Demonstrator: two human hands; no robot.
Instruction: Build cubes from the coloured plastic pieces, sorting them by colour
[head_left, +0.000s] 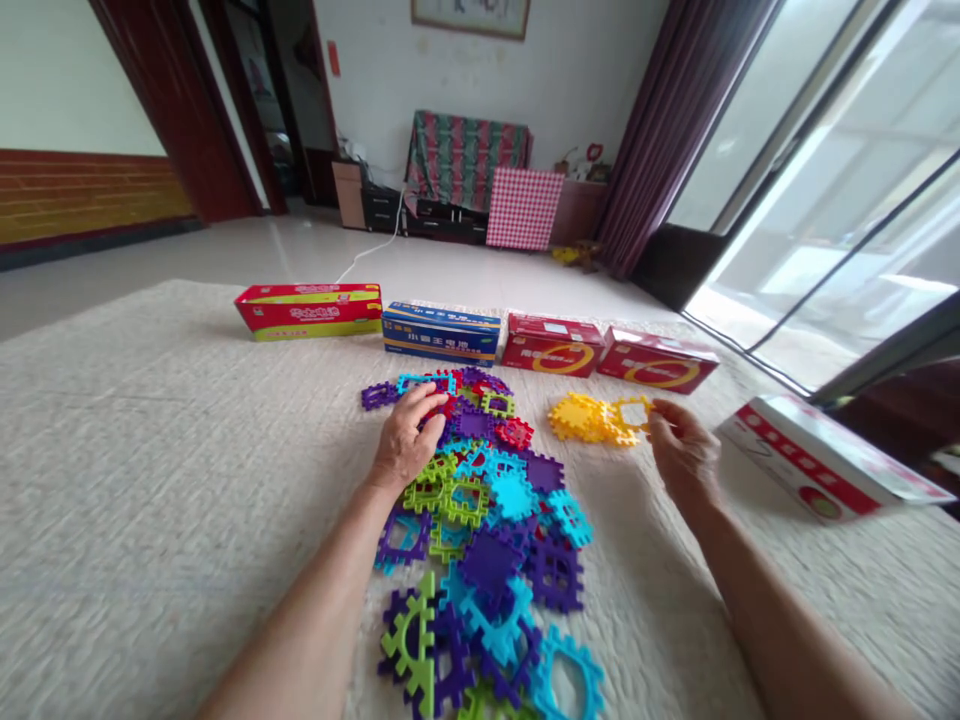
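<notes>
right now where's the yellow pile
In the head view, the yellow pile lies right of centre, between the multicoloured pile and the right hand.

Left grip, right grip: both bare. Left forearm, right forearm bare, tapering toward wrists.

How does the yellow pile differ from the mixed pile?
The yellow pile is a single colour; the mixed pile shows purple, blue, green and red. The yellow pile is small; the mixed pile is far larger and longer. The right hand holds a yellow piece at the yellow pile's edge; the left hand is at the mixed pile's far end. Both lie on the pale mat and have toothed pieces.
</notes>
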